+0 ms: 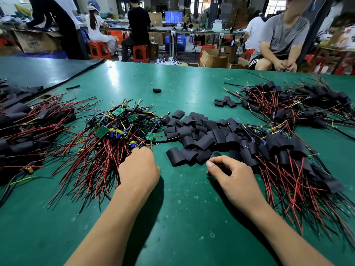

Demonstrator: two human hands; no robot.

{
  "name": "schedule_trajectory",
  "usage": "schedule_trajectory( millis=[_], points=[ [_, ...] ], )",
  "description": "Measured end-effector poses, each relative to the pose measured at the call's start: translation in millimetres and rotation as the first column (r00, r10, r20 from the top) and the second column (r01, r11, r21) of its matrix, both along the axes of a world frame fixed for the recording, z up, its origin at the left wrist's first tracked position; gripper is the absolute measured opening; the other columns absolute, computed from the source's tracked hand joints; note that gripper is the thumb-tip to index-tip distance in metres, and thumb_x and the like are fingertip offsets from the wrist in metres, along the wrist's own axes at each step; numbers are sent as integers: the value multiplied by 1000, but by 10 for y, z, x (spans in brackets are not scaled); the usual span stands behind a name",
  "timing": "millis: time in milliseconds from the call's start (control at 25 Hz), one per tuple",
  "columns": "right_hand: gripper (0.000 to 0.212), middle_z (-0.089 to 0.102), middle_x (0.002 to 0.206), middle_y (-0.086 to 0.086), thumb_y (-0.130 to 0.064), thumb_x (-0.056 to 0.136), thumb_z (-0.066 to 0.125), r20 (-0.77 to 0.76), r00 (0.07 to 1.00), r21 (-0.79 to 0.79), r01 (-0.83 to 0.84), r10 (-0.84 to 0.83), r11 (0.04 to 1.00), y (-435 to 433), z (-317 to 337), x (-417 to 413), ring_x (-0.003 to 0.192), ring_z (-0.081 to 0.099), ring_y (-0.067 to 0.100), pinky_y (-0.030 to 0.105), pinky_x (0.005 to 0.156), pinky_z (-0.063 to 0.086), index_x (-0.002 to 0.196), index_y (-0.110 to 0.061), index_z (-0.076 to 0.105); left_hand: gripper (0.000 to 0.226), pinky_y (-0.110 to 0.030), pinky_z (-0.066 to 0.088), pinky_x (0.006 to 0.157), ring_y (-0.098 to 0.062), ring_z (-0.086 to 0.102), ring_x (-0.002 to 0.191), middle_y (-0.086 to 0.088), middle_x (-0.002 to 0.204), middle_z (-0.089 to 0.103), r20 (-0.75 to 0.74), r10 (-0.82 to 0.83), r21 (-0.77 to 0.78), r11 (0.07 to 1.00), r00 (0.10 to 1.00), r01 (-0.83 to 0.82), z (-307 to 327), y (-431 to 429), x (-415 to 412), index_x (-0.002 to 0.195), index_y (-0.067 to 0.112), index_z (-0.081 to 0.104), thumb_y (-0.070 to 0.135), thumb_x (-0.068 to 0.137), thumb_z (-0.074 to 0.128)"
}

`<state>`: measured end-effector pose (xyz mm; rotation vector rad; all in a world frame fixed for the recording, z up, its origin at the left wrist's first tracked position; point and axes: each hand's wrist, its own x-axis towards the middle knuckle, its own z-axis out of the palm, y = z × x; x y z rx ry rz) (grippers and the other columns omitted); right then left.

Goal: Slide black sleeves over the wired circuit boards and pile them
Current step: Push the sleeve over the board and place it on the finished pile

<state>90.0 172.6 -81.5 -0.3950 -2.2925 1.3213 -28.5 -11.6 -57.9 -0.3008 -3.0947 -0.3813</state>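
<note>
On the green bench (pixel 182 208), the left hand (pixel 139 167) reaches palm-down into the near edge of the tangle of bare wired circuit boards (pixel 119 127) left of centre, its fingertips buried among red and black wires, so I cannot tell whether it grips one. The right hand (pixel 231 176) rests just near of the heap of loose black sleeves (pixel 194 135) at centre, fingers curled in with nothing visibly held. Sleeved boards (pixel 288 150) lie piled to the right of that heap, touching it.
</note>
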Motion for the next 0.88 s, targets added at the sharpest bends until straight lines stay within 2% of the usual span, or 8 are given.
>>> schedule_trajectory(
  millis=[160,240,320,400,600,680,760,880],
  points=[
    [10,74,74,-14,-29,91,70,1,1000,-10,-14,14,1000,-6,-10,-1,71,68,1,14,70,50,82,-27,73,32,-36,38,70,-36,61,100,-14,118,49,68,-31,-79,996,997,37,12,37,60,118,4,45,22,94,55],
    [10,74,76,-12,-32,90,70,4,1000,-27,-27,27,999,-9,-18,0,73,69,4,21,73,54,83,-26,73,27,-37,39,70,-36,60,100,-15,118,49,93,-59,-50,997,994,64,21,38,107,113,4,45,20,93,54],
    [10,74,77,-11,-33,90,71,7,999,-55,-33,34,998,-9,-20,0,74,70,6,28,75,56,84,-27,74,9,-42,42,68,-39,58,91,-21,108,54,112,-114,97,990,987,104,27,44,152,89,6,44,12,90,51],
    [10,75,77,-11,-34,90,71,12,999,-56,-37,37,998,-9,-22,0,75,70,6,30,75,57,84,-27,74,13,-42,46,70,-37,58,86,-20,95,59,131,-184,278,950,974,143,22,90,222,81,2,45,8,92,48],
    [5,73,76,-15,-26,89,73,0,1000,9,-30,30,1000,-2,-17,-5,69,65,-2,13,68,48,84,-25,73,16,-13,30,44,-1,45,51,12,58,54,149,-420,623,743,895,245,44,254,410,81,19,62,20,96,56],
    [5,73,76,-15,-21,88,74,-12,999,2,-31,31,1000,-5,-9,-9,70,66,-1,10,67,46,84,-24,73,15,-11,32,46,2,45,47,15,55,58,66,-369,700,679,927,220,30,241,367,77,21,65,21,92,63],
    [4,73,77,-14,-22,87,76,-21,999,13,-34,34,999,-16,0,-8,71,66,2,10,68,47,86,-24,74,9,-12,37,55,-1,52,57,12,68,64,-36,-197,733,661,980,160,5,197,273,82,22,66,22,91,66],
    [12,73,84,-18,-25,83,80,-7,993,34,-120,120,992,-59,18,26,76,67,0,10,72,48,94,-27,74,11,-25,49,67,-15,62,67,10,82,65,-4,-81,769,637,997,55,-58,148,172,103,23,63,30,94,64]
  ],
)
